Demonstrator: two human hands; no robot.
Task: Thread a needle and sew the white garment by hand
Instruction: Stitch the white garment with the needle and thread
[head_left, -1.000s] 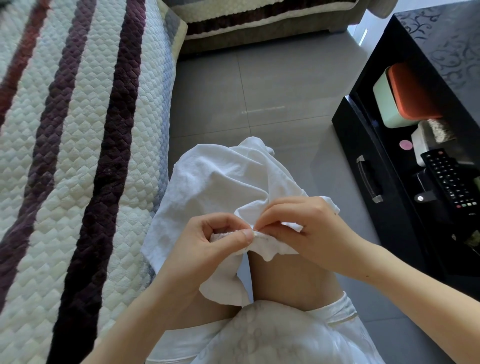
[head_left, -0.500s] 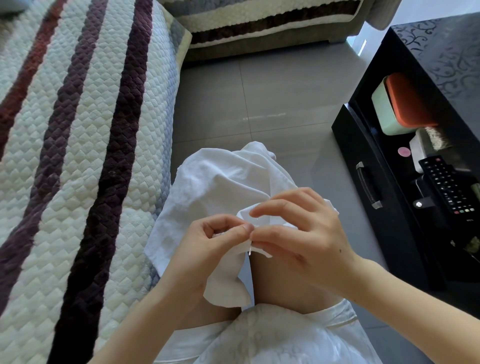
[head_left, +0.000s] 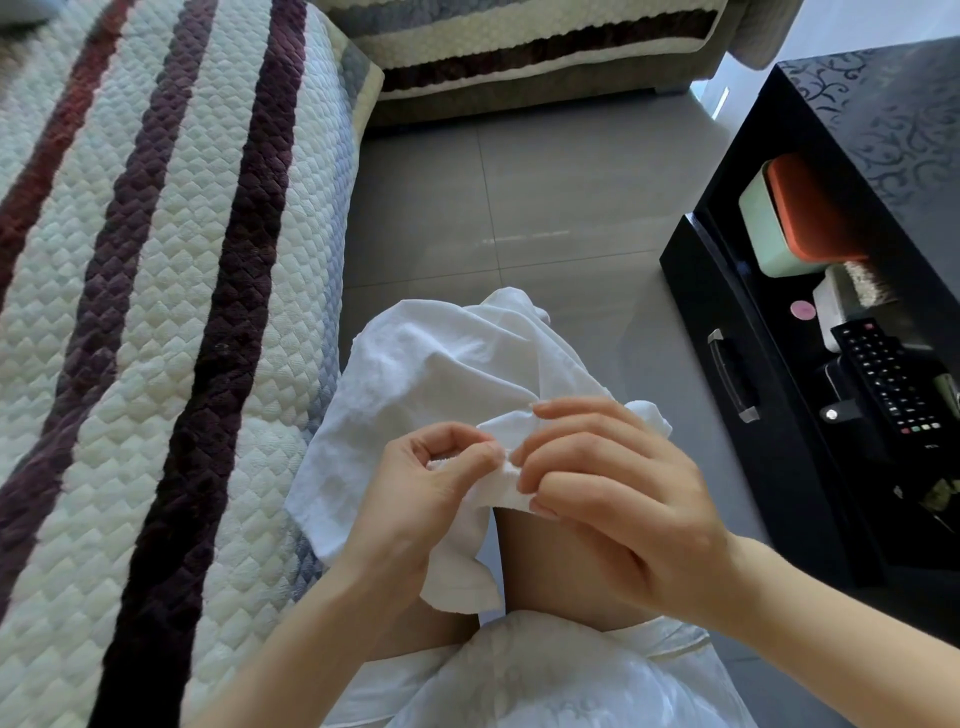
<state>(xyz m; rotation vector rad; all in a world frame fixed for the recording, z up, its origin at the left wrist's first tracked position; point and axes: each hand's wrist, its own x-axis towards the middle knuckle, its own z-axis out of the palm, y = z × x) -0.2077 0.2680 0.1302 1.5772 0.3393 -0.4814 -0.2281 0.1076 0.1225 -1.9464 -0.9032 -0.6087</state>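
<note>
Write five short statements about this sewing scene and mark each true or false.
1. The left hand and right hand both pinch the white garment. True.
2. A remote control lies in the black cabinet. True.
3. The garment lies inside that cabinet. False: it drapes over the person's leg.
4. The striped quilted cover is on the person's right. False: it is on the left.
5. The box in the cabinet has a blue lid. False: the lid is orange.

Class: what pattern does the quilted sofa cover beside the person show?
Cream sofa cover with dark purple and maroon stripes; head view.
</note>
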